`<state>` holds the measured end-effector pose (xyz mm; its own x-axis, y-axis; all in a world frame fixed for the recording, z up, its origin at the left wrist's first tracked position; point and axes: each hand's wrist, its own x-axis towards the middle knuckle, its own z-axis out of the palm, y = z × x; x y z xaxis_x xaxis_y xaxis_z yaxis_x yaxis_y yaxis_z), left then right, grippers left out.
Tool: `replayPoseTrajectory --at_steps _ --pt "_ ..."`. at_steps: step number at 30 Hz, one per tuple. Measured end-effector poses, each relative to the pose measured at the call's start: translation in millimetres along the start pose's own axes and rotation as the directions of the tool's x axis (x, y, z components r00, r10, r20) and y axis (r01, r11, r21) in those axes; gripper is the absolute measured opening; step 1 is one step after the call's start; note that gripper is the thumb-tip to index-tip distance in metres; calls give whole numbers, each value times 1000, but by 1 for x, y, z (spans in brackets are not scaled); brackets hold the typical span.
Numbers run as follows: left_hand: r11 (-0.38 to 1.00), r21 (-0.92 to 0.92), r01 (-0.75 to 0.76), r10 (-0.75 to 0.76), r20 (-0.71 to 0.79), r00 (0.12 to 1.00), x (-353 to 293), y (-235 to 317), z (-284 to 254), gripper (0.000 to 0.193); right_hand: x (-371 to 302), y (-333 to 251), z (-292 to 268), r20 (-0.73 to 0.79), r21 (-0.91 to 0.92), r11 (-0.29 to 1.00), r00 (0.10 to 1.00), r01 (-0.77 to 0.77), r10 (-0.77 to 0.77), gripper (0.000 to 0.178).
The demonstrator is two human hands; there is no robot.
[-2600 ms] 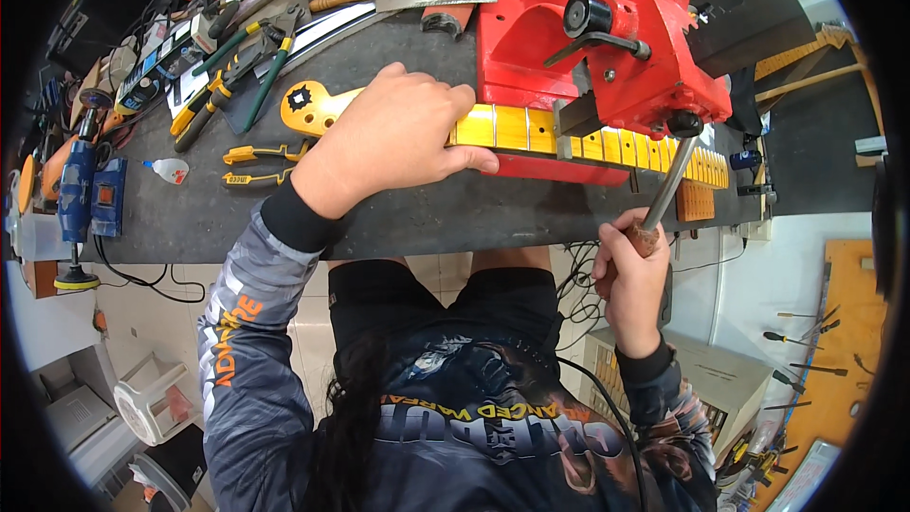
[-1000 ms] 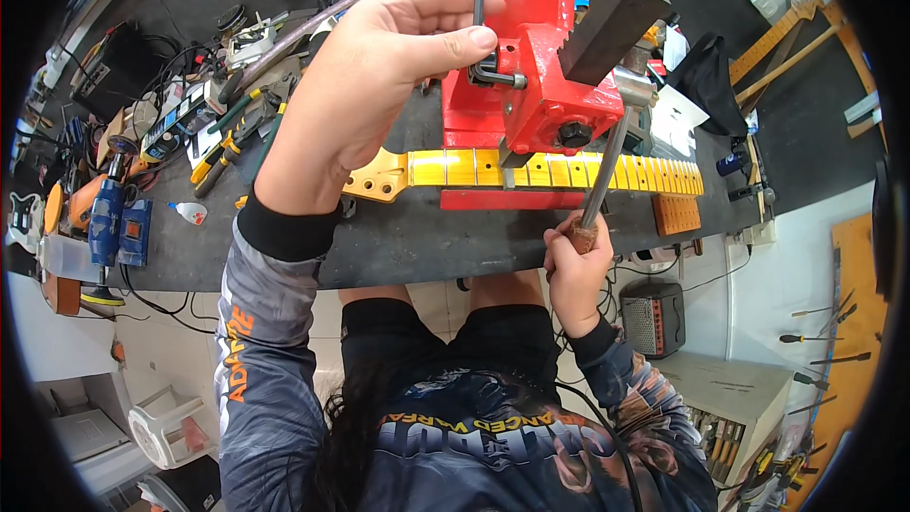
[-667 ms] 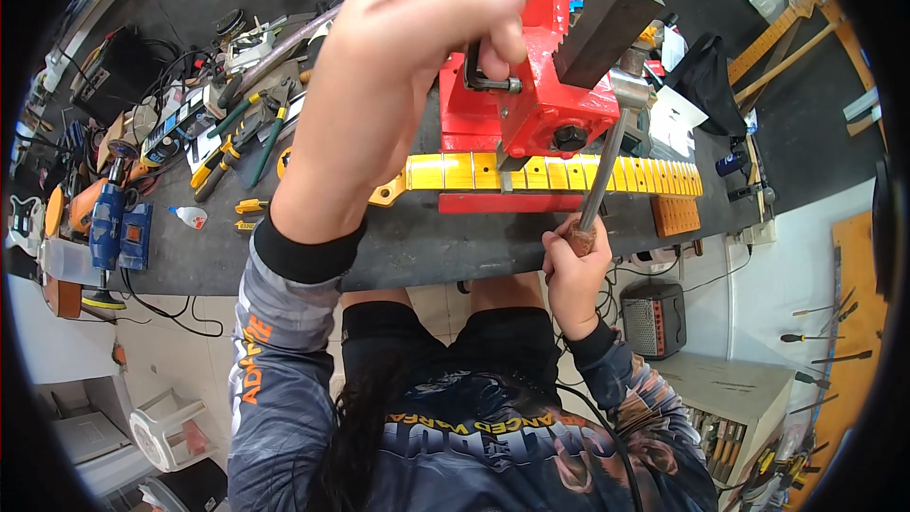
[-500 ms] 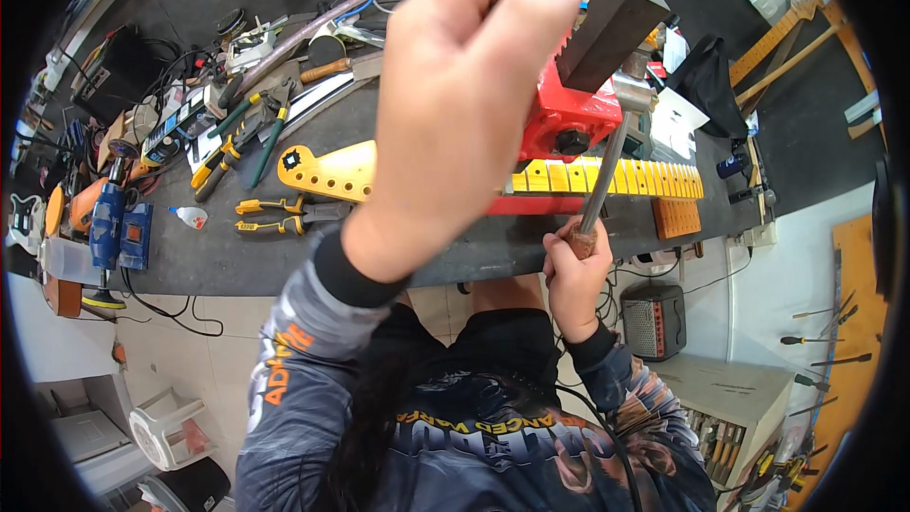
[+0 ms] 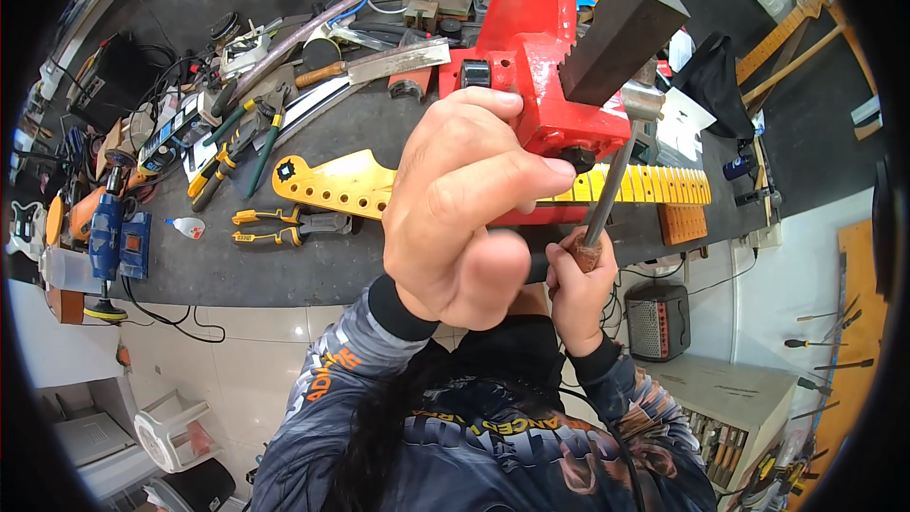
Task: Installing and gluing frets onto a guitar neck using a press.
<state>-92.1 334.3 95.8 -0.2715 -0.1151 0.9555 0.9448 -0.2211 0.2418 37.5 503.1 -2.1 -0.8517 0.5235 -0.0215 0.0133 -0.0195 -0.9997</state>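
Note:
My right hand [image 5: 580, 289] is wrapped round the brown wooden handle [image 5: 587, 253] of the steel lever [image 5: 611, 180]. This lever runs up to the metal hub of a red arbor press [image 5: 542, 81], whose dark toothed steel ram [image 5: 630, 33] rises beside it. In front of the press my left hand [image 5: 464, 204] is open, fingers loosely bent and apart. One fingertip is close to the black bolt [image 5: 578, 159]; contact I cannot tell. A yellow guitar neck [image 5: 332, 180] with frets lies across beneath the press, its middle hidden by my left hand.
Yellow-handled pliers [image 5: 284, 226] and a small white bottle [image 5: 186, 227] lie left of the neck. Cutters [image 5: 227, 156], files and cables crowd the dark bench's left and back. An orange wooden block [image 5: 682, 225] with holes sits under the neck's right end. A speaker box [image 5: 659, 320] stands below.
My left hand has come down from in front of the press's upper part, its fingers opening out. More of the press shows. My right hand stays on the lever's handle.

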Motion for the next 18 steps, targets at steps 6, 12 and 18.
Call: replayPoseTrajectory --at_steps 6,12,18 --pt "998 23 -58 59 -67 996 -15 -6 5 36 -2 -4 2 10 4 1000 1000 -28 28 19" --pt "991 40 -127 126 24 992 -20 -16 -7 30 2 -3 0 23 0 1000 1000 -5 5 19" --pt "980 85 -178 162 163 973 -16 -15 -22 23 -1 2 -2 30 12 997 996 81 -82 17"
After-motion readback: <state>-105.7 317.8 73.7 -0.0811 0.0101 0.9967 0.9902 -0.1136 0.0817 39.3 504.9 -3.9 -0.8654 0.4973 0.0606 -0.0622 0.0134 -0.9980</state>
